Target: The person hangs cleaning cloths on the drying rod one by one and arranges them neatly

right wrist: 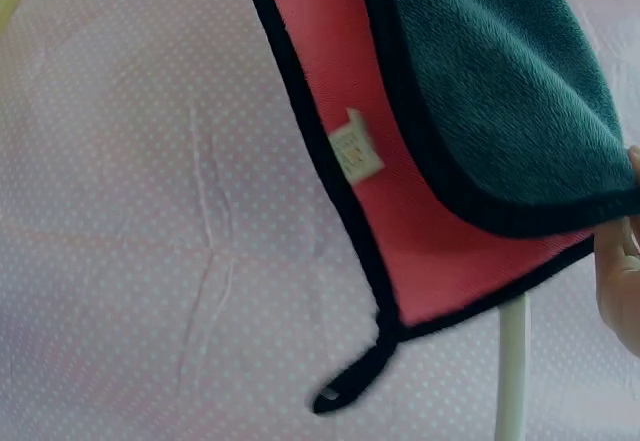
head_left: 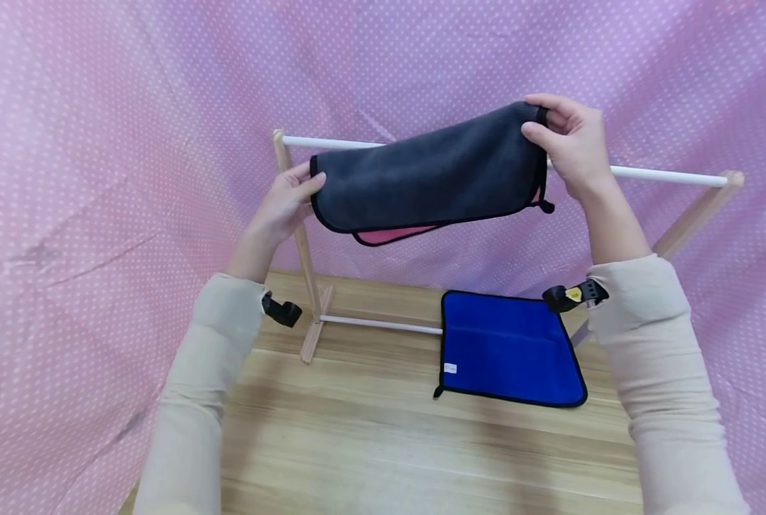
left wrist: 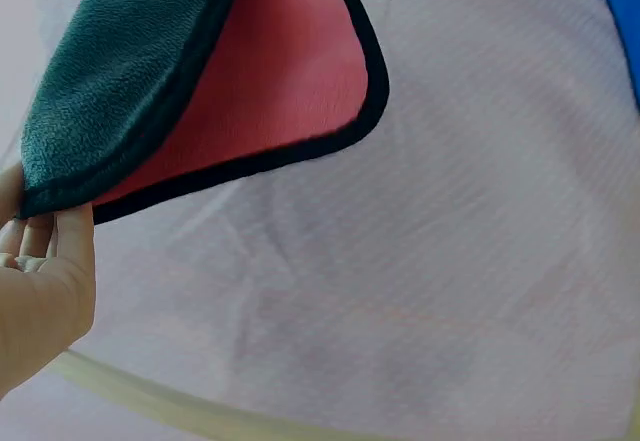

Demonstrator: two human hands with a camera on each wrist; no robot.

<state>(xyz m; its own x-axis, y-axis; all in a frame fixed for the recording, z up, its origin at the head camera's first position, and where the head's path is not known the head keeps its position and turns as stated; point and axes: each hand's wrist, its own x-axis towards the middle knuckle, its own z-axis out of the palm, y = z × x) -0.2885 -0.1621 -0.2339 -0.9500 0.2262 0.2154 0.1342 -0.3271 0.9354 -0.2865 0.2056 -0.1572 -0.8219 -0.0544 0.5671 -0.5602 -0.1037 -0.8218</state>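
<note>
A folded towel (head_left: 428, 172), dark grey outside and pink inside with black edging, stretches between both hands at the rack's top bar. At its left end, my left hand (head_left: 286, 199) pinches the edge between thumb and fingers. My right hand (head_left: 576, 139) pinches the right end, held higher, so the towel slants. In the left wrist view the pink inner face (left wrist: 290, 71) shows beneath the grey layer. The right wrist view shows a white label (right wrist: 355, 149) and a black hanging loop (right wrist: 350, 381) at the towel's lower corner. Part of the top bar is hidden behind the towel.
A wooden rack with a white top bar (head_left: 669, 175) and a white lower bar (head_left: 383, 325) stands on the wood-grain surface (head_left: 383, 443). A blue towel (head_left: 508, 350) with black edging hangs at its right part. Pink dotted cloth (head_left: 131, 143) surrounds the area.
</note>
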